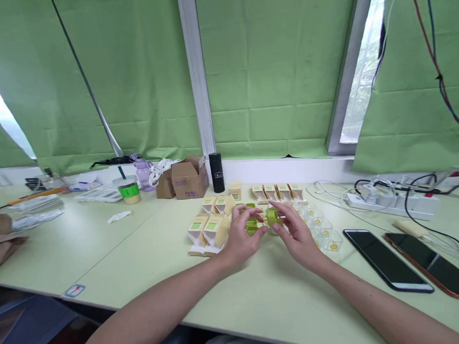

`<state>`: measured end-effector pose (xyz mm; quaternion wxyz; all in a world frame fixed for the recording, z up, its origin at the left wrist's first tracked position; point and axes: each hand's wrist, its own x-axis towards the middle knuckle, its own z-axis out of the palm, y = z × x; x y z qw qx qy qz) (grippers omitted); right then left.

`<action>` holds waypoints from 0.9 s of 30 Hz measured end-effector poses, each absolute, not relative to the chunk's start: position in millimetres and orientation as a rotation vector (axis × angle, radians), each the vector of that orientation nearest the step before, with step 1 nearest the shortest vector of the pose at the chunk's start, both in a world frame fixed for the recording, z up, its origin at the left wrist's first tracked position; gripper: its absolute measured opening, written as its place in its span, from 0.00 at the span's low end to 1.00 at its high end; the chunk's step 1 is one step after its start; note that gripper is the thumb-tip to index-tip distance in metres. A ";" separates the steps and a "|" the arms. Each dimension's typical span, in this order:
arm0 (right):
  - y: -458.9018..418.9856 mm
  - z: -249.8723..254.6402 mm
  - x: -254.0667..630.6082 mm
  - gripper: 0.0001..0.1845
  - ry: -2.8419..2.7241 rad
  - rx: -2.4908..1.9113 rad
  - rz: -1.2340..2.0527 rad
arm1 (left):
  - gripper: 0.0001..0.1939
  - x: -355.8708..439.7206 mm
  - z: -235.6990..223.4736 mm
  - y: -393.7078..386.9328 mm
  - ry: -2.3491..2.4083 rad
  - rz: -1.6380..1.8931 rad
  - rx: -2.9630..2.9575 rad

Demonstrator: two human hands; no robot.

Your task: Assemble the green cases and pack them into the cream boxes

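My right hand grips a green round cap-like piece between thumb and fingers. Close to its left, my left hand has its thumb and fingers curled towards that piece; what it holds, if anything, I cannot make out. More green pieces show between and behind the left fingers, partly covered by them. Left of that hand stand several small yellow boxes with green windows and white flaps. Clear small containers with yellow centres sit in rows just beyond my right hand.
Open yellow boxes line the back, near a black bottle and brown cartons. On the right lie two phones, a power strip and loose cables. A drink cup stands left.
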<state>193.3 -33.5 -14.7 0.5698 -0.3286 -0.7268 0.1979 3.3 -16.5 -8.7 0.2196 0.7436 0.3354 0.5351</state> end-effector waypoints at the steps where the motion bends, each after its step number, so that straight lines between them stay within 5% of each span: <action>1: -32.3 -15.6 193.8 0.26 -1.691 -0.787 0.440 | 0.18 3.0 -7.8 -16.3 0.944 1.480 2.069; 7: -27.3 -18.9 198.1 0.30 -1.711 -0.867 0.219 | 0.22 1.9 -5.1 -10.8 0.996 1.447 2.146; 27: -30.8 -15.0 200.0 0.15 -1.804 -0.756 -0.291 | 0.22 0.8 -7.6 -6.3 0.896 1.404 2.354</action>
